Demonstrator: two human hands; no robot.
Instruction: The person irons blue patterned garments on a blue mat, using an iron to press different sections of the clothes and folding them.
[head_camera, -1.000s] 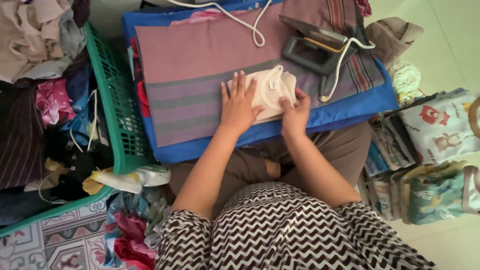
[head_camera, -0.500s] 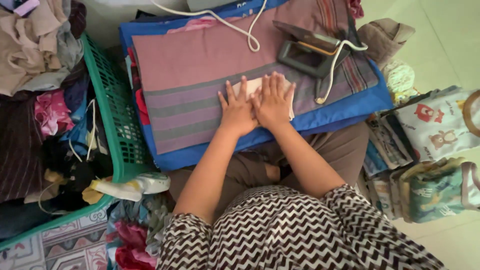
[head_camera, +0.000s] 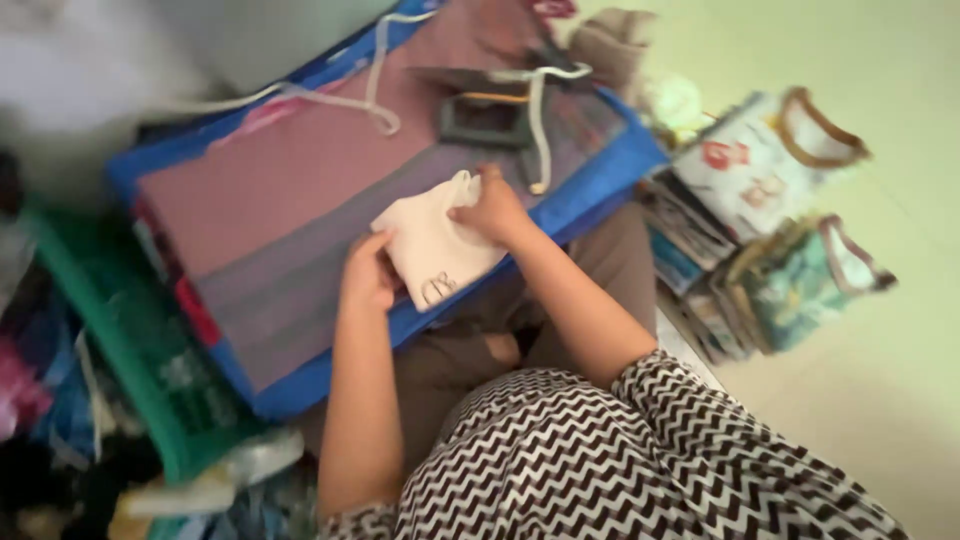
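The small cream garment (head_camera: 432, 248), already folded compact, lies at the padded ironing mat's (head_camera: 290, 190) near edge, pinched by left hand (head_camera: 368, 270) at 8 o'clock, right hand (head_camera: 492, 208) at 2; iron (head_camera: 487, 112) idle at 12 o'clock.

Cream folded cloth piece (head_camera: 432, 248); mauve-and-grey striped mat (head_camera: 300, 200) with blue border. Green plastic basket (head_camera: 130, 350); black-and-white zigzag garment (head_camera: 620, 460)

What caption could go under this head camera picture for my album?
Both hands, left hand and right hand, hold a small folded white cloth over a striped ironing pad.
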